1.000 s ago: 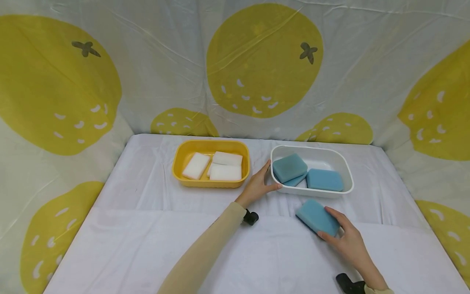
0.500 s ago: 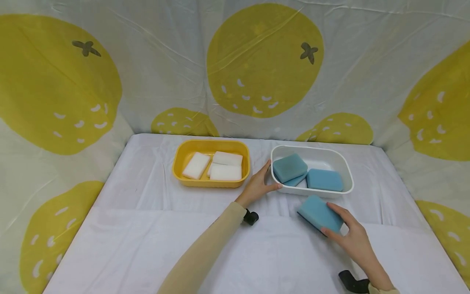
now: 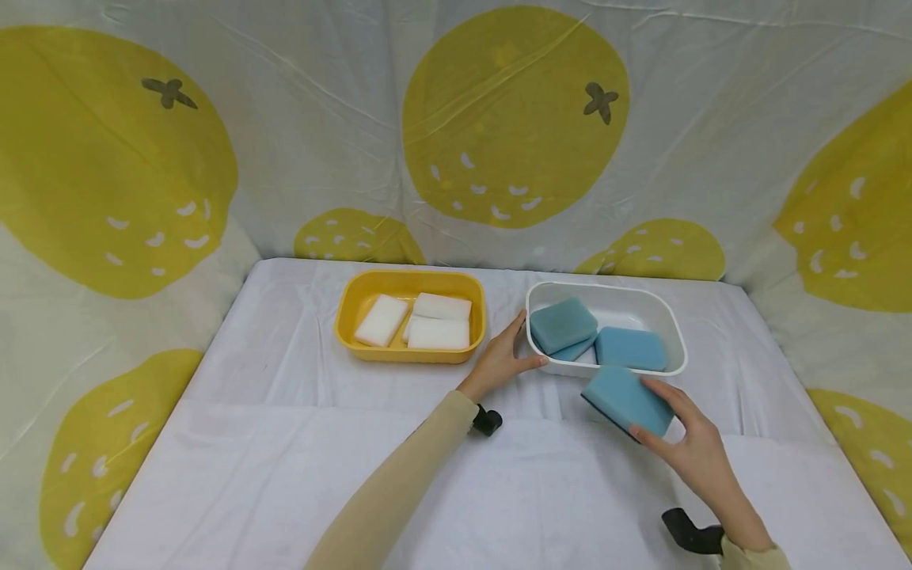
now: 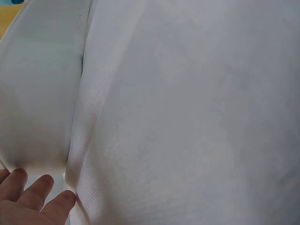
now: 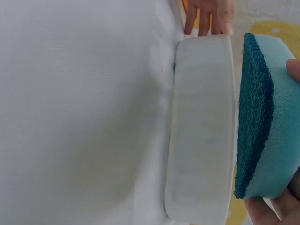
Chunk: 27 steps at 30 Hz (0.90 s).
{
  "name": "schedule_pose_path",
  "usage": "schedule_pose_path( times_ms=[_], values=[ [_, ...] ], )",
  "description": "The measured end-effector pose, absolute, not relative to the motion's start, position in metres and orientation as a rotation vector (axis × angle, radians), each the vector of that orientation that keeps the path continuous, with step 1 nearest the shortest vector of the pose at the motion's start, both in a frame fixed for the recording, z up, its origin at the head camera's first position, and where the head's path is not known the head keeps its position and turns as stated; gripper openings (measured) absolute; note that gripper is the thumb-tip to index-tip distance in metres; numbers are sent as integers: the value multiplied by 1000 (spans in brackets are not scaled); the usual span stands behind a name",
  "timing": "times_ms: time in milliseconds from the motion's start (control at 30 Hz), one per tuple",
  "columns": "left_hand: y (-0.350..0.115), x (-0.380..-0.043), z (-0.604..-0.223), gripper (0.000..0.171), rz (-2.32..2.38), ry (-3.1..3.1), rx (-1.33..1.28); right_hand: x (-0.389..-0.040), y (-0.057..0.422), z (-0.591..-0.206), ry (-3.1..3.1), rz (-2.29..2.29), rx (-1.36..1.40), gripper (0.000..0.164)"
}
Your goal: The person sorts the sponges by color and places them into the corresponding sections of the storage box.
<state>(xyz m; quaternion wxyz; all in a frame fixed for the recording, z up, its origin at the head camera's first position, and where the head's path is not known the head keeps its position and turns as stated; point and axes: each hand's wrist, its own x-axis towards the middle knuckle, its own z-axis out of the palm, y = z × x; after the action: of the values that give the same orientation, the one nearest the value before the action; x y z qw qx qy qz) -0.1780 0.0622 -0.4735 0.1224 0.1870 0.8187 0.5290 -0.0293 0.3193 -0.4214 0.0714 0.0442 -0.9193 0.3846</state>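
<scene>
My right hand (image 3: 701, 455) pinches a light-blue sponge (image 3: 630, 402) between thumb and fingers, in front of the white plastic tub (image 3: 673, 305). In the right wrist view the sponge's dark teal scouring layer (image 5: 254, 112) faces the tub's outer wall (image 5: 201, 131). My left hand (image 3: 499, 360) touches the tub's left end, thumb at the front rim and fingers along the side; in the left wrist view, extended fingers (image 4: 40, 192) lie close to its wall. Inside the tub, one blue sponge (image 3: 563, 324) leans over another at the left, and a third sponge (image 3: 630, 348) lies at the right.
To the left stands a yellow tub (image 3: 345, 332) with several white sponges (image 3: 438, 332) in it. A white cloth (image 3: 285, 467) covers the table. Behind it hangs a curtain (image 3: 342, 119) printed with yellow fruit.
My right hand has lifted the sponge up and forward, toward the white tub's front edge, where it now overlaps the rim in the head view. My left hand has stayed in place.
</scene>
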Motion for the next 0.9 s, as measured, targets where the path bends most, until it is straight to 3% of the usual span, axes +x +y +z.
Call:
schedule_pose_path(
  times_ms=[900],
  values=[
    [61, -176, -468, 96, 1536, 2377, 517, -59, 319, -403, -2718, 1133, 141, 74]
  ],
)
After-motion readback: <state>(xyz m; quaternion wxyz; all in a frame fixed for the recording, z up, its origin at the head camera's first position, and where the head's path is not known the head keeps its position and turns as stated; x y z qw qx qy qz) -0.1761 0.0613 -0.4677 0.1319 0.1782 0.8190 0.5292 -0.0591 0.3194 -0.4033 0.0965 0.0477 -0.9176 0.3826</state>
